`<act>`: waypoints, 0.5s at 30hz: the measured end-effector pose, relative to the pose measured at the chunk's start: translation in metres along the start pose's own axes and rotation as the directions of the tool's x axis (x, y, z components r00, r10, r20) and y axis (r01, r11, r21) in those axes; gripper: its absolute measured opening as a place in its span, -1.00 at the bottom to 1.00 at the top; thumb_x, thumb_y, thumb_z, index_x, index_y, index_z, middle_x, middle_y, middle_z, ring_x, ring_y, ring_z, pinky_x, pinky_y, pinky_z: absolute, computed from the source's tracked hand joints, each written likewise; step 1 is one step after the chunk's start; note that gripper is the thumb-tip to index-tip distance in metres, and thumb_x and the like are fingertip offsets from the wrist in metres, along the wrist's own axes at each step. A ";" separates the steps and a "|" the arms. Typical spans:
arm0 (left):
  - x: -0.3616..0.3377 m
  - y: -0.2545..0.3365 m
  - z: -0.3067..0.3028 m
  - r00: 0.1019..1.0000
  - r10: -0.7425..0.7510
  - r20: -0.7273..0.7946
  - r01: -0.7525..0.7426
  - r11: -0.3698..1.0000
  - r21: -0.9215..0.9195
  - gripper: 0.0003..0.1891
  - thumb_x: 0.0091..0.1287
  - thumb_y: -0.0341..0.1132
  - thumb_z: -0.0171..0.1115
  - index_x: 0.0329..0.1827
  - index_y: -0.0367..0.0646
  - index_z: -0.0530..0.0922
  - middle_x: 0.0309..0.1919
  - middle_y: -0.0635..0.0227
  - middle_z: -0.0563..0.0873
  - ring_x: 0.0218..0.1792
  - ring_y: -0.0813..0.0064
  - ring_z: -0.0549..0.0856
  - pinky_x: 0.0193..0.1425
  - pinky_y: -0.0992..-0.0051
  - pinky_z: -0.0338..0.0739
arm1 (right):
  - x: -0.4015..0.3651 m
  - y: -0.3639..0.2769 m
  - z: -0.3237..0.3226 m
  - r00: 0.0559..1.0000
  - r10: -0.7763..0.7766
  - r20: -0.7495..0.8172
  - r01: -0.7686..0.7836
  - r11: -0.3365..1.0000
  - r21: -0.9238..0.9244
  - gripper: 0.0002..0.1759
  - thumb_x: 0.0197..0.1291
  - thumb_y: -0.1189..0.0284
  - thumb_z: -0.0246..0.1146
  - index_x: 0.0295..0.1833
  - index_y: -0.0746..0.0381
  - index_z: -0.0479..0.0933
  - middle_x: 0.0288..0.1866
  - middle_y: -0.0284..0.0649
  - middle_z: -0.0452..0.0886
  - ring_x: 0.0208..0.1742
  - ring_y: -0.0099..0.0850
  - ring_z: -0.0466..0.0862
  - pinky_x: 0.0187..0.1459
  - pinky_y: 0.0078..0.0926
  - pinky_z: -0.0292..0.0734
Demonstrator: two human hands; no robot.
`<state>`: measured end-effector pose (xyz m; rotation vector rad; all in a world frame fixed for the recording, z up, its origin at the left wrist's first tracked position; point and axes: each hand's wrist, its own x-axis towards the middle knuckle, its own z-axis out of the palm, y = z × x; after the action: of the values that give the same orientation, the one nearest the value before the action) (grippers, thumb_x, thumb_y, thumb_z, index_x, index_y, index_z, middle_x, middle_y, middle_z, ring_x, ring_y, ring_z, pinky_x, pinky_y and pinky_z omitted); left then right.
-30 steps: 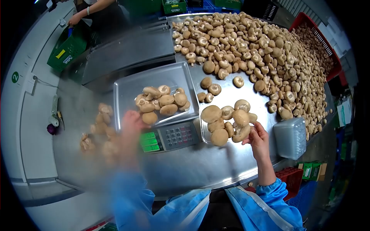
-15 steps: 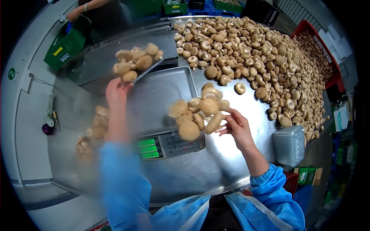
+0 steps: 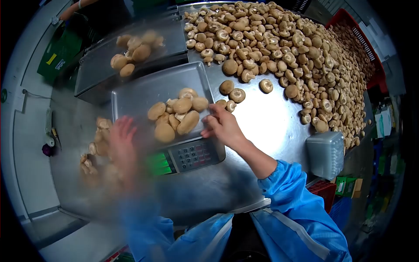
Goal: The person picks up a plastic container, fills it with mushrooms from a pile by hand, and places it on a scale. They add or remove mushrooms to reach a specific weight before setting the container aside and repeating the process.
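The right hand (image 3: 221, 124) is stretched forward from a blue sleeve (image 3: 288, 192), with the forearm angled up and to the left across the table (image 3: 257, 126). Its back is turned to the camera, and the fingers are curled against the right edge of a batch of mushrooms (image 3: 176, 115). The batch lies on the scale pan (image 3: 131, 98), just above the keypad (image 3: 192, 155). Because the fingertips are hidden behind the hand, it cannot be told whether anything is pinched.

The left hand (image 3: 121, 142) is raised at the pan's lower left corner, beside the green display (image 3: 158, 163). It is heavily blurred. The fingers are seen spread and pointing up, and nothing is held in them. A few loose mushrooms (image 3: 98, 139) lie on the table just to its left.

A second batch (image 3: 133, 49), also blurred, is seen on the raised steel shelf (image 3: 170, 37) behind the scale. A large pile (image 3: 297, 52) covers the far right of the table, with three stray caps (image 3: 238, 92) between it and the pan. Stacked clear trays (image 3: 327, 155) sit at the right edge.
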<state>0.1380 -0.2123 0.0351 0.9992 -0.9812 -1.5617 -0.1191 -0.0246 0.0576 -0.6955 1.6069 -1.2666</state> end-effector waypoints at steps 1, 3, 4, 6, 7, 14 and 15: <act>-0.005 0.004 -0.011 1.000 0.007 -0.017 -0.007 0.999 0.032 -0.57 0.56 -0.16 -0.04 0.28 -0.34 0.41 0.23 -0.01 0.57 0.26 0.14 0.57 0.19 0.22 0.57 | -0.005 0.000 -0.006 0.999 -0.042 -0.026 0.039 0.995 -0.096 -0.55 0.47 0.53 -0.01 0.40 0.40 0.18 -0.12 0.01 0.64 -0.27 -0.35 0.74 -0.26 -0.48 0.71; -0.009 0.011 -0.029 0.998 0.049 -0.035 -0.046 0.996 0.077 -0.57 0.57 -0.16 -0.09 0.28 -0.33 0.42 0.22 0.01 0.58 0.24 0.19 0.58 0.22 0.24 0.55 | -0.020 -0.011 -0.019 0.988 -0.136 -0.078 0.105 0.944 -0.314 -0.58 0.41 0.53 0.05 0.31 0.47 0.30 -0.25 -0.04 0.67 -0.37 -0.36 0.74 -0.31 -0.43 0.68; -0.008 0.017 -0.039 0.998 0.058 -0.035 -0.055 0.995 0.087 -0.57 0.57 -0.16 -0.10 0.28 -0.33 0.42 0.22 0.01 0.58 0.24 0.20 0.58 0.23 0.24 0.54 | -0.025 -0.012 -0.025 0.980 -0.185 -0.079 0.149 0.931 -0.333 -0.63 0.40 0.53 0.07 0.25 0.44 0.36 -0.26 -0.03 0.68 -0.34 -0.34 0.75 -0.26 -0.38 0.66; -0.014 0.024 -0.047 0.990 0.141 -0.012 -0.139 0.983 0.123 -0.54 0.56 -0.14 -0.09 0.31 -0.33 0.40 0.25 0.02 0.56 0.27 0.22 0.56 0.27 0.27 0.50 | -0.033 -0.021 -0.032 0.959 -0.268 -0.093 0.203 0.878 -0.433 -0.71 0.37 0.54 0.12 0.17 0.34 0.44 -0.21 -0.01 0.69 -0.25 -0.21 0.76 -0.19 -0.33 0.65; -0.018 0.028 -0.043 0.981 0.193 0.026 -0.194 0.967 0.163 -0.53 0.56 -0.14 -0.09 0.33 -0.33 0.38 0.26 0.02 0.55 0.28 0.23 0.55 0.28 0.28 0.49 | -0.033 -0.020 -0.033 0.936 -0.336 -0.104 0.248 0.839 -0.484 -0.72 0.36 0.54 0.13 0.15 0.30 0.47 -0.19 0.00 0.69 -0.21 -0.16 0.76 -0.17 -0.32 0.65; -0.043 0.051 0.028 0.831 0.323 0.453 -0.515 0.753 0.410 -0.40 0.34 -0.19 0.18 0.42 -0.20 0.32 0.36 0.10 0.44 0.42 0.20 0.38 0.46 0.16 0.28 | -0.039 -0.021 -0.025 0.853 -0.521 -0.043 0.405 0.711 -0.575 -0.70 0.27 0.59 0.21 0.13 0.27 0.50 0.02 -0.05 0.61 -0.05 -0.13 0.69 -0.05 -0.28 0.61; -0.048 0.053 0.041 0.789 0.306 0.533 -0.571 0.685 0.453 -0.35 0.29 -0.18 0.23 0.43 -0.17 0.32 0.40 0.12 0.41 0.46 0.19 0.34 0.49 0.15 0.23 | -0.038 -0.019 -0.024 0.842 -0.538 -0.032 0.418 0.689 -0.591 -0.69 0.27 0.59 0.21 0.13 0.27 0.50 0.05 -0.06 0.60 -0.02 -0.13 0.68 -0.03 -0.27 0.60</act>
<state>0.1236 -0.1700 0.1048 0.7311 -1.9602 -1.0558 -0.1284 0.0119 0.0887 -1.4906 2.0897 -1.2428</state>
